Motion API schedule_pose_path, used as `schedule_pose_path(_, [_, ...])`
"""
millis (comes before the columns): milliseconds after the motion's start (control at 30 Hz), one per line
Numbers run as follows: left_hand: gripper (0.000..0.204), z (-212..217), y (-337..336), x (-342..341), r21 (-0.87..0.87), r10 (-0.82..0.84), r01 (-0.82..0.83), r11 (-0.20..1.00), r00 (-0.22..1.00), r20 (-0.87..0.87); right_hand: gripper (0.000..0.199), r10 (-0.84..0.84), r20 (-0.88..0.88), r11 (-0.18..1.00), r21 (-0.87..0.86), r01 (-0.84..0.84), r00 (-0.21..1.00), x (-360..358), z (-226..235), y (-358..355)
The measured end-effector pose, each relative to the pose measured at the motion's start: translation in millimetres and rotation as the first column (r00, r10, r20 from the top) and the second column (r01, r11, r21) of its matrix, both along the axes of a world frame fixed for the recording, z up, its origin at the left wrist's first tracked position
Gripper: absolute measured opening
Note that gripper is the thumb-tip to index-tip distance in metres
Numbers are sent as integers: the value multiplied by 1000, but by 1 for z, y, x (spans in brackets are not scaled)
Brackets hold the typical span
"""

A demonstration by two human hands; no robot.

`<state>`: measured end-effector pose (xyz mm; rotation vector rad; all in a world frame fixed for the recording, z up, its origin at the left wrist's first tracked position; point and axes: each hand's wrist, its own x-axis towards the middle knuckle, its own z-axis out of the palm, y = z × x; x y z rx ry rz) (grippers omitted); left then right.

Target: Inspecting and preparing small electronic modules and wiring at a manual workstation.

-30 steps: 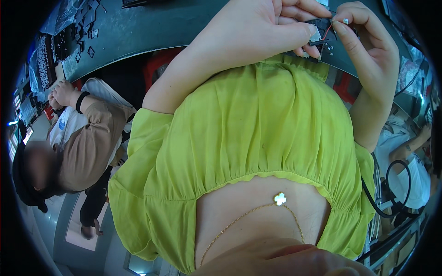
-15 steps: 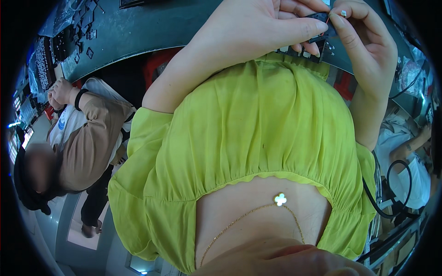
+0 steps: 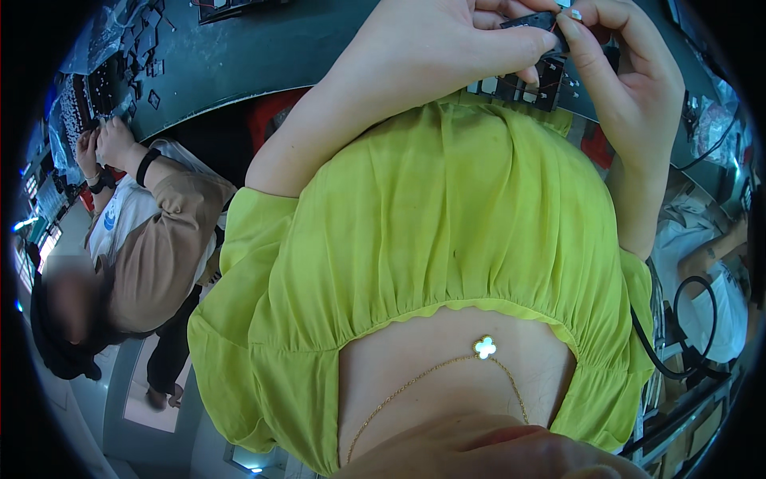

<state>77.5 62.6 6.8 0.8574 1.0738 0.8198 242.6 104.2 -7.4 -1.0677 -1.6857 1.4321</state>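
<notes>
Hands: two of the wearer's own, raised together at the top edge of the view; left hand (image 3: 431,48), right hand (image 3: 630,72).
Held thing: one small black component (image 3: 531,20) with thin red wire at it, high at the top edge between the two hands and above the bench.
Left grip: fingers curled closed around the black component, thumb lying along its underside.
Right grip: thumb and forefinger pinched narrow on the component's right end, the other fingers loosely folded.
Axis of the component: long axis runs roughly left to right, tilted slightly up toward the right hand; which end is its front cannot be told.
Below it: one black slotted part (image 3: 527,88) with pale cells, lying on the dark workbench (image 3: 263,56) just under the hands.
Loose parts: many small black pieces (image 3: 128,72) scattered on the bench at far left, too small to count.
Other people: one co-worker (image 3: 152,239) in a tan sleeve at left, both hands on the bench; another person's arm (image 3: 710,255) at right.
Cable: one black loop (image 3: 686,327) at lower right.
</notes>
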Motion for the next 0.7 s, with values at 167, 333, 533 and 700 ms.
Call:
schedule_pose_path(167, [18,-2,2,0,49,-74,83,995,985,-157,8,30,-108,993,114,-18,994,2,-8,0])
schedule_pose_path(333, [18,-7,-3,4,66,3,-4,998,1000,15,7,47,-282,999,15,-45,958,6,-17,1])
schedule_pose_path(533, [17,-4,-4,1,-25,15,-13,1000,997,77,7,67,-352,995,-41,-87,934,5,-19,2])
schedule_pose_path(700, [17,-1,-7,0,-97,9,0,995,996,94,8,115,-336,992,-11,-126,935,11,-23,7])
